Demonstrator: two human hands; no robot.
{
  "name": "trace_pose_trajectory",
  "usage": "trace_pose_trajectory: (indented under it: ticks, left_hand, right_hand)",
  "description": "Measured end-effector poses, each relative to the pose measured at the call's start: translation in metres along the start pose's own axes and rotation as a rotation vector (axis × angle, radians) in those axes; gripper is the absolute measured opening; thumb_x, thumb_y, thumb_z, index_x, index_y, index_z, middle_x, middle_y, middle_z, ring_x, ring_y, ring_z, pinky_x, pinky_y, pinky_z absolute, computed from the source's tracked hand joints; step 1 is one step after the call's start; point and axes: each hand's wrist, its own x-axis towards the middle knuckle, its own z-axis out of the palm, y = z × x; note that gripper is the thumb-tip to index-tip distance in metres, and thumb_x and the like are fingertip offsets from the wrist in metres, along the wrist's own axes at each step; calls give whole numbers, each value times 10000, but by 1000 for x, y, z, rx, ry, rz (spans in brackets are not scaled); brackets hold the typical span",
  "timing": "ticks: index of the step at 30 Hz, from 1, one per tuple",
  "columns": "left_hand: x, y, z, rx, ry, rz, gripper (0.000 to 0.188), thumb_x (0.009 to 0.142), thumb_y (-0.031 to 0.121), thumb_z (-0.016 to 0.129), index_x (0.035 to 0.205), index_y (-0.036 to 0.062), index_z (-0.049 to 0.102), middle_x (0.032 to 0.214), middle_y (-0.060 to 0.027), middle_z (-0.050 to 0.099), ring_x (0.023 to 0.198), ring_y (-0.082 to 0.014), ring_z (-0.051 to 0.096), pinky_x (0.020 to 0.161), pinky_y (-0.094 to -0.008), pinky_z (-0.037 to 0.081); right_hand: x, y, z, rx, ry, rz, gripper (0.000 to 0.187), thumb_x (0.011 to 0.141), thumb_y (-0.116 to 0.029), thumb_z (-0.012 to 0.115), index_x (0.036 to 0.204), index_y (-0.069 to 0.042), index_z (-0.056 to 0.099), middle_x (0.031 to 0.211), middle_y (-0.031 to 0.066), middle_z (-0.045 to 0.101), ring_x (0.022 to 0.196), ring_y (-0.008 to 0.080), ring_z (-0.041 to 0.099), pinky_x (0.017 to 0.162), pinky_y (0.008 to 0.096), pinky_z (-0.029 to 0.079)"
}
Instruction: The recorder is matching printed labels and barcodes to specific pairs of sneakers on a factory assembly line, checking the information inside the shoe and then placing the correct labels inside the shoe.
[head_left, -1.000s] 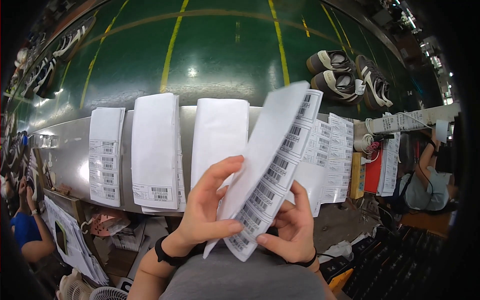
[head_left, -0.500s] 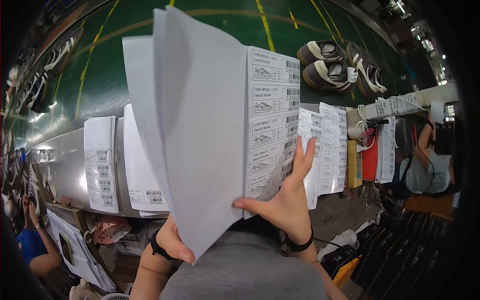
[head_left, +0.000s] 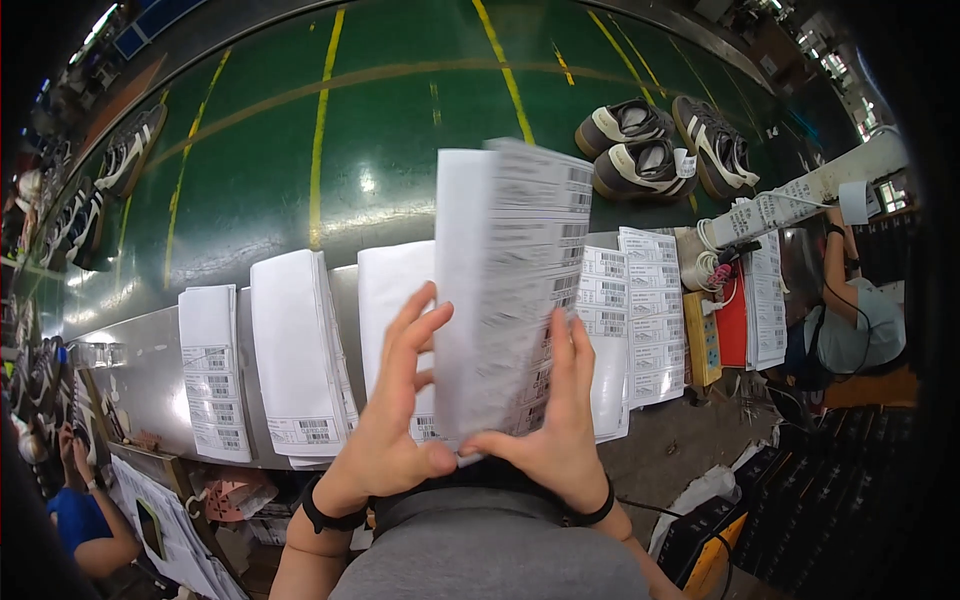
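A stack of printed shoe-label sheets (head_left: 530, 270), folded with a blank white side on the left, stands upright in front of me. My right hand (head_left: 560, 420) grips its lower right side, thumb at the bottom front and fingers along the right edge. At the lower left edge, my left hand (head_left: 400, 410) curves around the sheets, with its thumb at the bottom corner and its fingers spaced apart. The printed face is blurred. Just behind my left hand lies another pile of white sheets (head_left: 395, 265), partly hidden.
More label-sheet piles, one blank-topped (head_left: 290, 350) and one narrow (head_left: 212, 390), lie on the metal table edge. Dark sneakers (head_left: 645, 165) stand on the green surface. At right are a power strip (head_left: 702, 340), a red folder (head_left: 733, 325) and a seated person (head_left: 860, 325). Another person's arm (head_left: 100, 510) shows at left.
The splayed sheets have closed together and moved lower. My left hand has risen from the bottom corner to the stack's left edge. More piles now show at left.
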Motion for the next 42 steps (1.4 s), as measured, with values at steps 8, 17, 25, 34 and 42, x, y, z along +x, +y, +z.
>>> trace_pose_trajectory:
  ticks: [8,17,25,34,42]
  left_hand:
    - [14,-18,6,-956,-285,-189,658,886,109,630,1467,-21,348,1436,-189,437,1229,-256,494,1043,-365,434]
    - [2,8,10,-300,17,-535,776,952,601,417,1381,-44,463,1319,-188,563,1177,-300,553,959,-380,463]
    - [-11,-40,-55,671,260,-150,523,875,2,624,1337,-73,391,1144,-201,657,941,-269,692,822,-308,548]
    - [13,119,-13,939,-508,-13,370,827,57,727,1160,-65,621,1119,-216,656,929,-295,690,756,-338,570]
    - [42,158,139,-716,-1234,596,181,927,127,635,897,-30,720,965,-168,602,691,-222,613,662,-296,507]
  right_hand:
    - [5,3,-32,820,99,-43,1013,844,-425,764,1543,-13,156,1554,257,272,1398,352,370,1110,478,344]
    - [41,20,-18,1158,106,118,522,971,-130,611,1376,58,340,1230,177,619,1074,244,633,945,367,497]
    - [39,29,-2,-61,341,-290,543,832,-178,745,1273,35,512,1225,222,594,1122,398,575,955,445,473]
    - [-47,122,-96,-576,371,461,713,760,-387,805,1202,90,514,1140,271,569,1095,413,530,915,474,466]
    - [-52,126,-57,-511,264,613,662,697,-380,843,1132,43,580,1060,224,584,1039,372,561,846,455,493]
